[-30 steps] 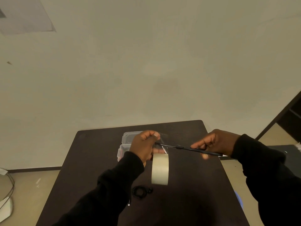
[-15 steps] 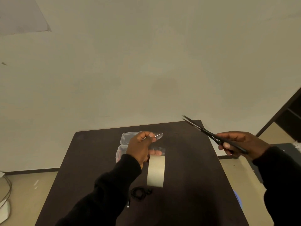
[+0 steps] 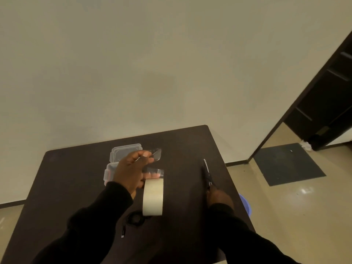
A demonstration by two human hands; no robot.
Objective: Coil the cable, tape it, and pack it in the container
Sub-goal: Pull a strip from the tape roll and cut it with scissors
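Observation:
My left hand point(image 3: 131, 174) holds a wide roll of clear tape point(image 3: 153, 197) above the dark table point(image 3: 66, 178), and its thumb and forefinger pinch a cut strip of tape point(image 3: 156, 153). A small coil of black cable point(image 3: 135, 219) lies on the table just below the roll, with a loose plug end point(image 3: 123, 233) toward me. Behind my left hand sits the clear plastic container point(image 3: 122, 155) with its lid open. My right hand point(image 3: 219, 198) grips black scissors point(image 3: 207, 173), laid low on the table's right side with the blades pointing away.
The table reaches the beige wall at the back. A blue bucket rim point(image 3: 245, 204) shows past the table's right edge. A dark floor mat point(image 3: 287, 162) and a dark doorway point(image 3: 329, 96) are to the right.
The scissors cut the tape near my left hand, then my right hand swung them out to the right and lowered them to the table. My left hand keeps the roll and the cut strip.

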